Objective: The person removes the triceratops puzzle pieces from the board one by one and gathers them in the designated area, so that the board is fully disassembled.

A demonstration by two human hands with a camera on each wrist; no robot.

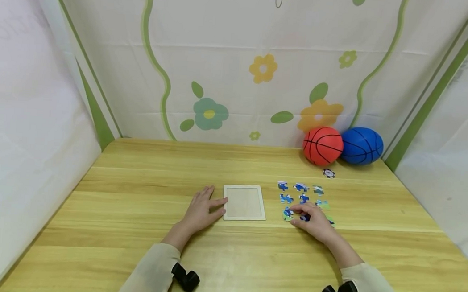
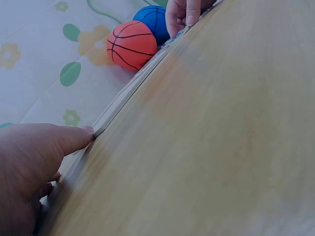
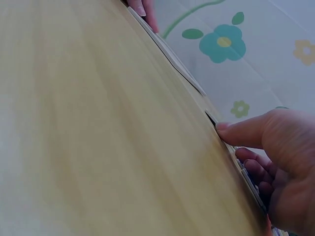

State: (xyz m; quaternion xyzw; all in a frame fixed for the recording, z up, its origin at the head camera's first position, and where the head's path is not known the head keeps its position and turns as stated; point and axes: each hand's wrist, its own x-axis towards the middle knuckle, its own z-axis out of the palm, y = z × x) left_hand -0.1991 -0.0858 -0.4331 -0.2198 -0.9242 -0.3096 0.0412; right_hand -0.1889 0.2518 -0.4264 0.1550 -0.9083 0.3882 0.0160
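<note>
A square, pale wooden puzzle frame (image 1: 244, 217) lies flat on the table in the head view. My left hand (image 1: 200, 209) rests at its left side, with thumb and index finger touching the edge and the other fingers spread on the tabletop. Right of the frame, several blue and green jigsaw pieces (image 1: 286, 198) lie in loose rows. My right hand (image 1: 313, 220) pinches the jigsaw piece (image 1: 287, 214) at the near left of these rows between thumb and index finger. That hand partly covers other pieces beneath it. In the right wrist view the thumb (image 3: 246, 132) meets the piece's thin edge.
A red ball (image 1: 323, 146) and a blue ball (image 1: 362, 146) with basketball lines touch each other at the table's back right. A round black-and-white disc (image 1: 329, 173) lies in front of them. A flower-patterned cloth (image 1: 230, 74) hangs behind the wooden table (image 1: 243, 258).
</note>
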